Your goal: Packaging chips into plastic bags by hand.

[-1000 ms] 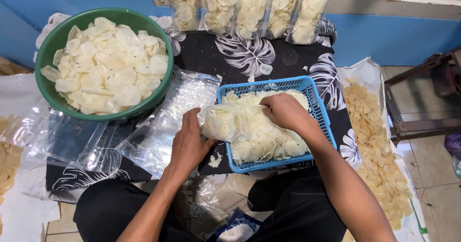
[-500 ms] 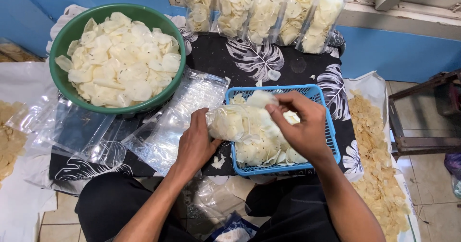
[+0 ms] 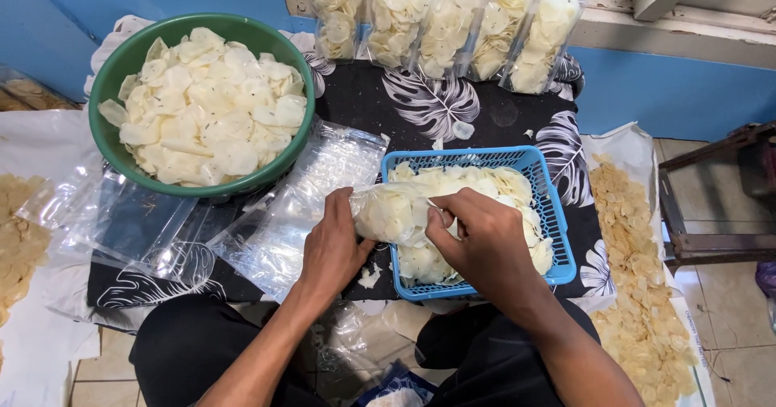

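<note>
My left hand point(image 3: 335, 245): grips the clear bag point(image 3: 392, 213) (half full);
My right hand point(image 3: 477, 241): pushes chips point(image 3: 517, 189) in, over the blue basket point(image 3: 558, 221)

Bright, even light; sharp focus.

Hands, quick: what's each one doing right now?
Left hand: closed around the clear bag of chips.
Right hand: closed at the bag's mouth, over the blue basket.
</note>
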